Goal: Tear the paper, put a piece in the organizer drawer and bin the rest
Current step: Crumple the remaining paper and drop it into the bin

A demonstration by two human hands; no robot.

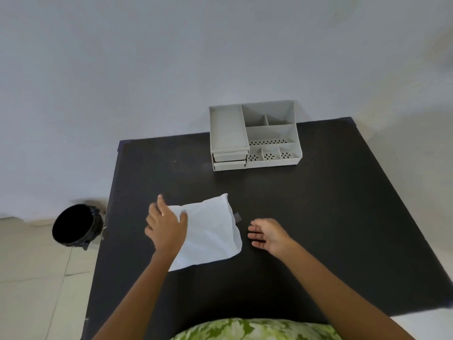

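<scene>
Two bare hands are over the black table [306, 204] in my head view. My left hand [166, 227] lies flat, fingers spread, on the left part of the white paper [210, 231], pressing it to the tabletop; the thumb rests on the sheet and the fingers reach past its far-left corner. My right hand [267, 234] hovers just beside the paper's right edge, palm turned inward, fingers loosely parted and gripping nothing; I cannot tell whether it touches the table. The paper is a single creased sheet, untorn as far as I can see, lying near the middle of the table, slightly to the left and toward the near side.

At the far edge of the table, right of centre, stands the grey organizer [255, 136]. It has a long open tray on its left, several open compartments on its right, some with perforated floors, and two small drawers [229, 160] stacked at its near-left front, both pushed in. On the tiled floor [31, 278] to the left of the table sits a round bin [76, 225] lined with a black bag, well apart from the paper. A green patterned garment [255, 330] shows at the near edge of the view.
</scene>
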